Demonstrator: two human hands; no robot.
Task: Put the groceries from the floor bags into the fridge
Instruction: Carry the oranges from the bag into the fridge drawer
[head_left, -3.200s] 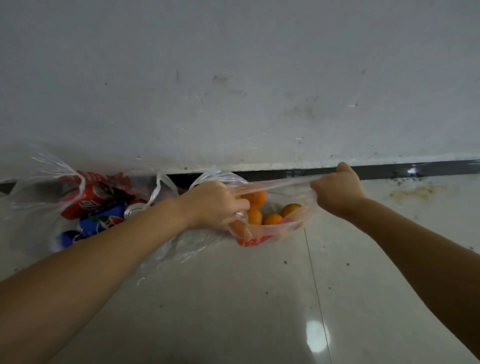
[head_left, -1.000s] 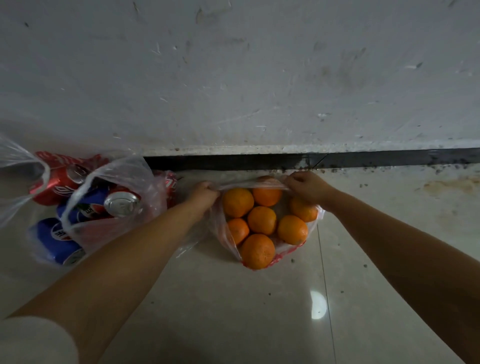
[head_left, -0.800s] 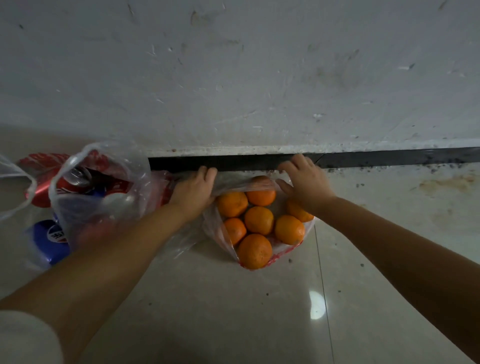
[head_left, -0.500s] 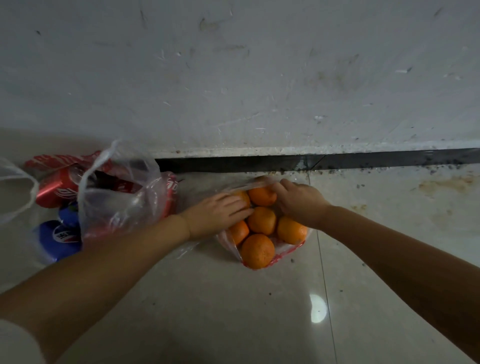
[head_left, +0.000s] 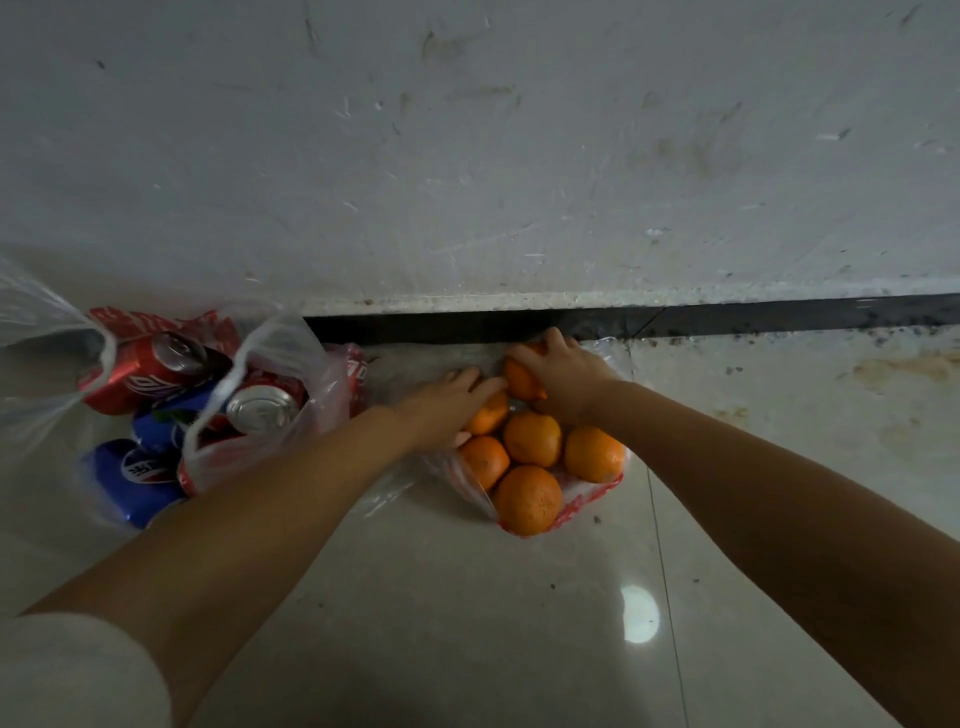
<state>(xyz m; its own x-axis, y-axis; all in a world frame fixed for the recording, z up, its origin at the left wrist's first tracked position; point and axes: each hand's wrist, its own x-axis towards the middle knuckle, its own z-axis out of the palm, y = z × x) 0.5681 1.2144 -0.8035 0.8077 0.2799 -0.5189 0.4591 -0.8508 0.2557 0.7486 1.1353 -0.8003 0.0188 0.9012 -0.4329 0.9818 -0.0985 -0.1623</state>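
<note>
Oranges (head_left: 531, 467) in open bag (head_left: 582, 501) on floor, 12 o'clock. Right hand (head_left: 563, 379) grips top orange (head_left: 521, 382); left hand (head_left: 447, 405) rests on neighbour, fingers straight. Soda-can bag (head_left: 270, 395) at 10 o'clock untouched. Fridge unseen; nothing stowed yet, by my reckoning.

Domestic interior, floor level: glossy pale ceramic floor tiles (head_left: 467, 623) meeting scuffed white plaster wall (head_left: 467, 156) at black skirting strip (head_left: 779, 317); at 10 o'clock, clear plastic shopping bag of red and blue drink cans (head_left: 171, 415); household groceries.
</note>
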